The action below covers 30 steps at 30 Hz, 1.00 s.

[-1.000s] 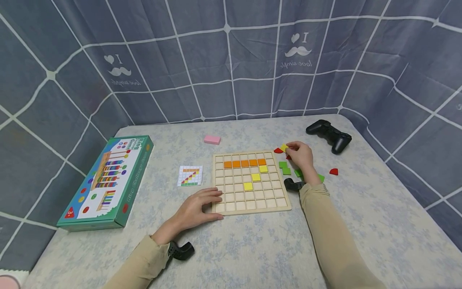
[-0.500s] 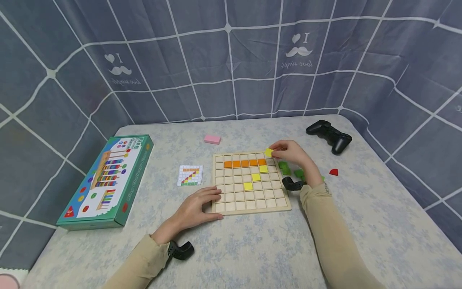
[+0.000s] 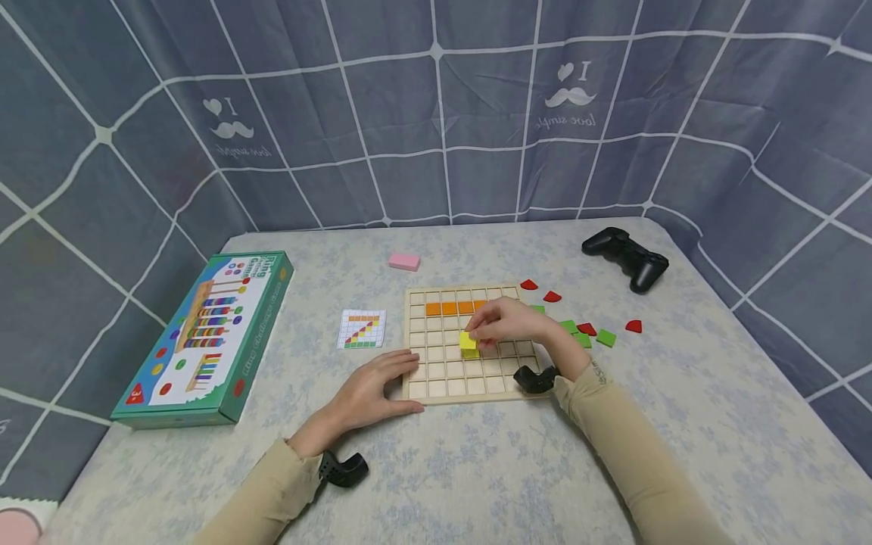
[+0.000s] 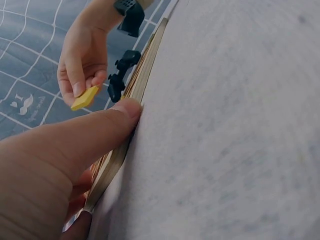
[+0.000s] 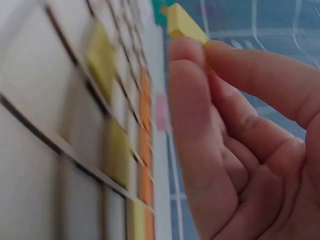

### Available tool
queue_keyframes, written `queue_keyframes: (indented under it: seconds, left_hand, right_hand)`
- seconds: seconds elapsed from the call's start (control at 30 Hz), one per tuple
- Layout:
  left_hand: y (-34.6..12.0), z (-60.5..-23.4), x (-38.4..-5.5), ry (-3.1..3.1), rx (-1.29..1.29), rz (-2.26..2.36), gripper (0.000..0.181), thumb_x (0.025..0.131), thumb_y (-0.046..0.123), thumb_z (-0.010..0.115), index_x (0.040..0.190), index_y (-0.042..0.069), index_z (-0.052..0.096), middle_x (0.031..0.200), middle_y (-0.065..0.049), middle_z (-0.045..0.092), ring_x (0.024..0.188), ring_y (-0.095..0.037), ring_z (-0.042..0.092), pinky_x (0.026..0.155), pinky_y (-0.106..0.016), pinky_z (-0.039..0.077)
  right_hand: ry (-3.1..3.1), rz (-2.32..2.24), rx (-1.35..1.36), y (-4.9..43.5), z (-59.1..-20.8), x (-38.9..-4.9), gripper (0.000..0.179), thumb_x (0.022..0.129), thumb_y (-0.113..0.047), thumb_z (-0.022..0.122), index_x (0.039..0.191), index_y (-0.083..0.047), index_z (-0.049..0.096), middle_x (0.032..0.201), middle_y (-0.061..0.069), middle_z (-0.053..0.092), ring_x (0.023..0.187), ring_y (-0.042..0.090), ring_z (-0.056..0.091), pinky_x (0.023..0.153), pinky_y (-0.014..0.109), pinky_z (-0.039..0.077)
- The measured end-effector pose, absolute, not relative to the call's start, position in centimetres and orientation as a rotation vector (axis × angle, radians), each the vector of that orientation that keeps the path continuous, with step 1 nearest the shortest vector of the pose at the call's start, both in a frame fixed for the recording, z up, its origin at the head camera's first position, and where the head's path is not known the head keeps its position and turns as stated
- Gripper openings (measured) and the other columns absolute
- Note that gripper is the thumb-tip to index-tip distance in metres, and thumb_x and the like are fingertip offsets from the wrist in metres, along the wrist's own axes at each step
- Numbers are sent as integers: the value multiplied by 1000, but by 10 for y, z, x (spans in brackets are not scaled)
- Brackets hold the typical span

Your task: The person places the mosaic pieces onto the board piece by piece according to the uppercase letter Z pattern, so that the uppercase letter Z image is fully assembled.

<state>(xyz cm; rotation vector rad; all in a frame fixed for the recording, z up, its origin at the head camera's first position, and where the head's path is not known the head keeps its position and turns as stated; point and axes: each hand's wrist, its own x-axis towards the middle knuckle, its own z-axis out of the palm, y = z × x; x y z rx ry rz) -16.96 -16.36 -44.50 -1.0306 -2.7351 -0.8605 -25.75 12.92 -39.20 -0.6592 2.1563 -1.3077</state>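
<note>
My right hand [image 3: 514, 322] pinches a yellow square tile [image 5: 186, 22] between thumb and fingers. In the head view it hovers over the middle of the wooden grid board [image 3: 436, 371], and the held tile overlaps a yellow tile on the board. A row of orange tiles [image 3: 450, 308] lies near the board's far side, partly behind my right hand. The right wrist view shows yellow tiles [image 5: 102, 62] seated in the grid. At the board's near left corner my left hand [image 3: 361, 393] holds the frame, thumb along the front edge and fingers over the left edge.
Right of the board lie loose green squares [image 3: 605, 337] and red rounded pieces [image 3: 552, 296]. A pattern card [image 3: 362, 329] lies left, a pink block [image 3: 404, 262] behind. A green game box [image 3: 204, 341] stands far left, a black game controller [image 3: 625, 259] back right.
My right hand picked up a yellow tile from beside the red pieces and carried it left and nearer, over the board's middle. The left hand stays at the corner.
</note>
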Motion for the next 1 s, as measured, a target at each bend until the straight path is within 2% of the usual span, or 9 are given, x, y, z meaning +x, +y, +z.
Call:
queue_keyframes:
  seconds: [0.3, 0.43, 0.7, 0.87, 1.0]
  left_hand:
    - [-164, -445, -170, -2780, -981, -858, 82, 74, 48, 76, 134, 0, 50, 142, -12, 43, 133, -24, 36, 107, -42, 34]
    - [-163, -445, -170, -2799, -968, -857, 84, 75, 50, 75, 135, -1, 48, 144, -13, 41, 134, -25, 35, 107, -43, 34]
    - [-163, -445, -170, -2808, -956, -856, 85, 74, 51, 74, 136, -1, 48, 143, -14, 41, 134, -26, 35, 106, -44, 35]
    - [-164, -445, -171, -2797, -968, -852, 85, 74, 51, 74, 136, -1, 48, 143, -14, 42, 134, -26, 35, 106, -45, 35]
    - [-164, -446, -171, -2796, -974, -840, 85, 74, 51, 75, 136, -1, 48, 143, -13, 42, 134, -26, 35, 106, -44, 35]
  right_hand:
    - [2174, -1275, -651, 109, -406, -238, 13, 87, -10, 67, 96, -1, 71, 74, 8, 69, 66, 18, 65, 64, 33, 57]
    - [2215, -1266, -659, 105, -412, -235, 11, 87, -10, 67, 93, -2, 72, 73, 7, 69, 64, 18, 65, 62, 31, 57]
    - [2412, -1097, -728, 97, -409, -227, 6, 85, -16, 70, 85, -12, 74, 69, -1, 67, 57, 16, 60, 55, 28, 51]
    - [2567, -948, -781, 94, -408, -223, 4, 83, -22, 73, 82, -18, 75, 77, -9, 63, 65, 10, 57, 60, 26, 49]
    - [2619, -924, -800, 96, -402, -225, 11, 81, -24, 75, 90, -17, 74, 84, -7, 60, 73, 8, 56, 65, 26, 49]
